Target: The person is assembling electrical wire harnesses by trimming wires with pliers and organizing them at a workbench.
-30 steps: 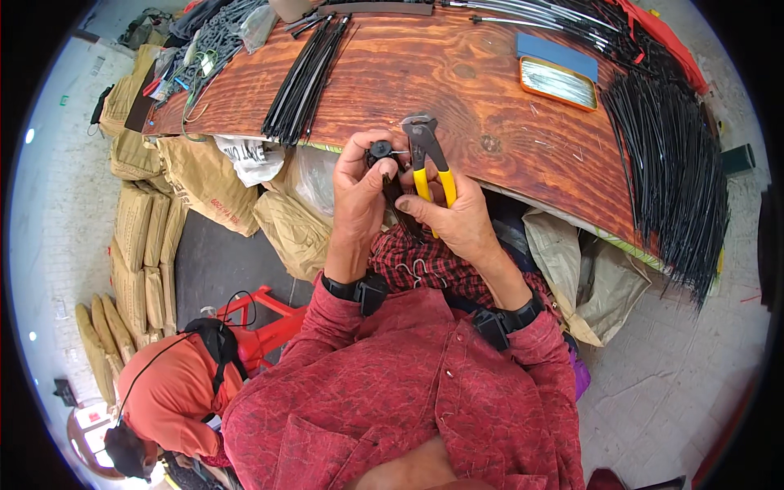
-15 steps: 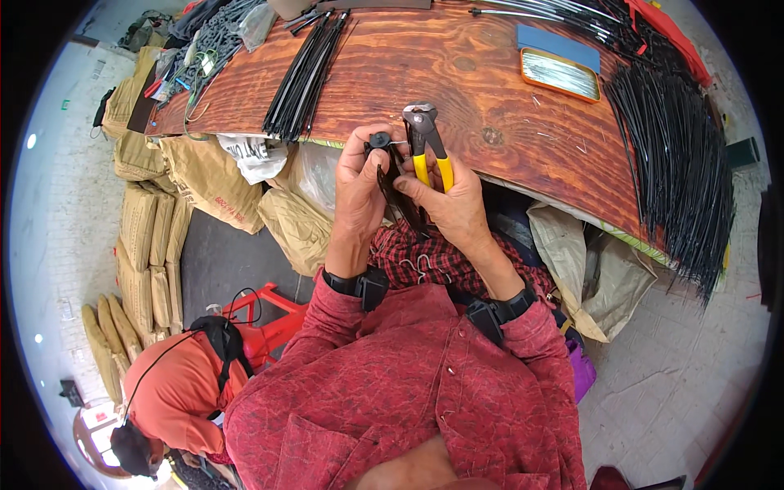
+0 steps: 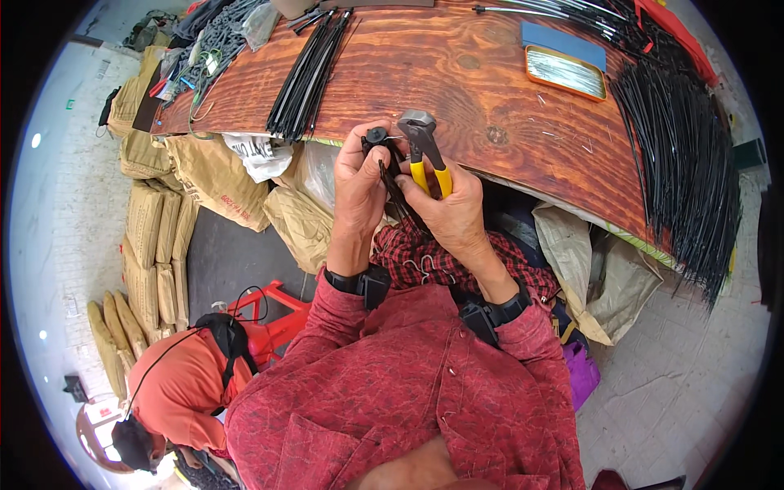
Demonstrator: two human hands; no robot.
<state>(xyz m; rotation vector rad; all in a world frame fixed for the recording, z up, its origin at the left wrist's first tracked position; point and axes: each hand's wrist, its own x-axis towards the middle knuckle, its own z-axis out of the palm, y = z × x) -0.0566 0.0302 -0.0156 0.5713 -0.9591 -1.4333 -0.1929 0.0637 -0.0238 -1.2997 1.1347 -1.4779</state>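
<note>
Yellow-handled metal pincers (image 3: 419, 129) clamped in right grip (image 3: 454, 206), round black piece (image 3: 376, 136) clamped in left grip (image 3: 356, 186).

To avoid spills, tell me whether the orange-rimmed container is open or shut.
Open: silvery pieces show inside the orange-rimmed container.

Ahead of my right hand (image 3: 452, 208), the counter (image 3: 425, 69) leaves me a broad bare lane up the centre of the frame, between the black strip bundle (image 3: 310, 77) at upper left and the orange-rimmed tin (image 3: 565, 89) at upper right. The long black strands (image 3: 686, 171) block the far right side.
</note>
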